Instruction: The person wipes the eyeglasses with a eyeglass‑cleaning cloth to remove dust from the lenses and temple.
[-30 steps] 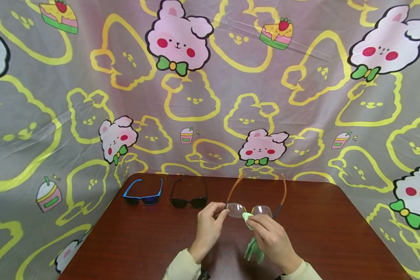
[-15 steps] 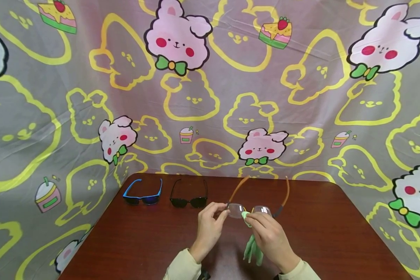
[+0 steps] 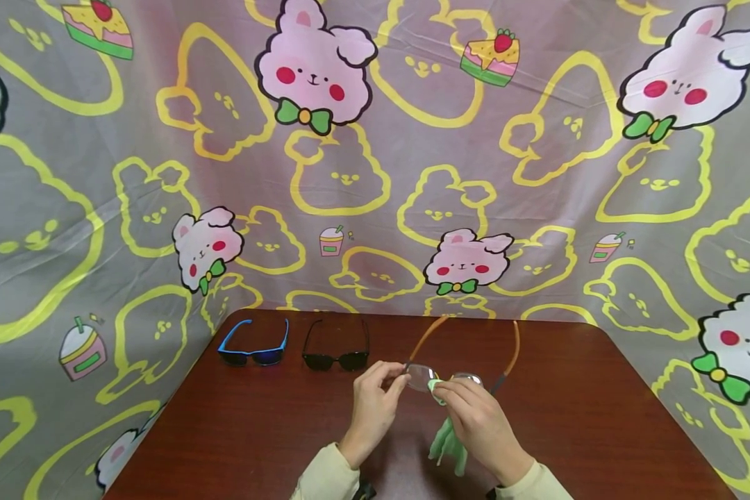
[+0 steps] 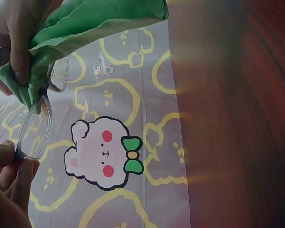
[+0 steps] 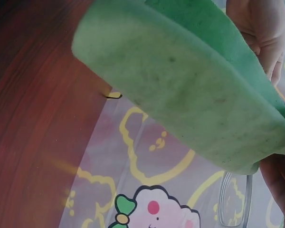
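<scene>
A pair of eyeglasses (image 3: 421,377) with clear lenses and orange-brown temples is held up above the table, temples spread away from me. My left hand (image 3: 375,403) pinches its left end, where frame and temple meet. With my right hand (image 3: 480,423) I pinch a light green cloth (image 3: 448,444) against the glasses near the bridge. The cloth's loose end hangs below that hand. In the left wrist view, the cloth (image 4: 99,23) is folded over the frame between the two lenses. Part of the right lens is hidden behind my right fingers.
Blue-framed sunglasses (image 3: 253,355) and black sunglasses (image 3: 336,360) stand with temples unfolded on the dark red-brown table (image 3: 256,430), left of my hands. A patterned curtain (image 3: 350,153) encloses the table's back and sides.
My right hand and the cloth have shifted slightly left along the glasses, covering more of the right lens. The glasses have tilted a little, temples lower and further right. My left hand keeps its pinch.
</scene>
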A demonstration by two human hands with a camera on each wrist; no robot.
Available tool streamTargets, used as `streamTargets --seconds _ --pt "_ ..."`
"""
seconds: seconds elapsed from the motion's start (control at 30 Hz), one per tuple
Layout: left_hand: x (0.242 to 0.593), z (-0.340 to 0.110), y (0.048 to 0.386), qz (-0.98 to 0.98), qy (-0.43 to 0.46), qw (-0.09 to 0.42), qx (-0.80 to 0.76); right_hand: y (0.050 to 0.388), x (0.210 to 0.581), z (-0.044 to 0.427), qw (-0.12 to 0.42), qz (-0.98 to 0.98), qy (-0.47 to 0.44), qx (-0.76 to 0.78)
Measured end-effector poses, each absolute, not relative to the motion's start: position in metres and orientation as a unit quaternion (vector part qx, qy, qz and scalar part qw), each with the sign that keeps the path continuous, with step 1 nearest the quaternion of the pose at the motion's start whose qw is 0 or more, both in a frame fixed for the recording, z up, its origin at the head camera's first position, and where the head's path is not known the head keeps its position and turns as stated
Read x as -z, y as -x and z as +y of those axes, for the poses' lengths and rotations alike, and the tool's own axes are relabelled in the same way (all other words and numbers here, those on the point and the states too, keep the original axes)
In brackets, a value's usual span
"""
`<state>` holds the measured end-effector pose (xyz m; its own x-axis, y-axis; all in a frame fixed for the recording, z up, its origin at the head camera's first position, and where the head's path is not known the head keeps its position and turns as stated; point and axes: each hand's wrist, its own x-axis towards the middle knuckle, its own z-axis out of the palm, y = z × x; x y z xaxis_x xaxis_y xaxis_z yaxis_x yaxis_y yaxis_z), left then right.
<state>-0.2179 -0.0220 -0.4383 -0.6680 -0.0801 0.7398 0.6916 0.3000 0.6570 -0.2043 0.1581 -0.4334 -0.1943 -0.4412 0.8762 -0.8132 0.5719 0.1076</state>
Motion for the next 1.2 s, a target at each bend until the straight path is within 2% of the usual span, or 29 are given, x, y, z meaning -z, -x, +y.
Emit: streamTargets --seconds 0.43,0.77,1.2 --pt "0.452 -0.022 0.226 -0.734 0.195 0.330 0.560 0.202 0.434 0.148 0.469 -0.748 -0.418 -0.212" --pt "0.422 -0.019 0.205 -0.723 0.194 0.332 0.574 0.200 0.432 0.143 0.466 -0.755 -0.412 -0.208" --pt "0.423 -0.019 0.203 -0.717 0.196 0.342 0.576 0.202 0.430 0.138 0.459 -0.763 -0.390 -0.235"
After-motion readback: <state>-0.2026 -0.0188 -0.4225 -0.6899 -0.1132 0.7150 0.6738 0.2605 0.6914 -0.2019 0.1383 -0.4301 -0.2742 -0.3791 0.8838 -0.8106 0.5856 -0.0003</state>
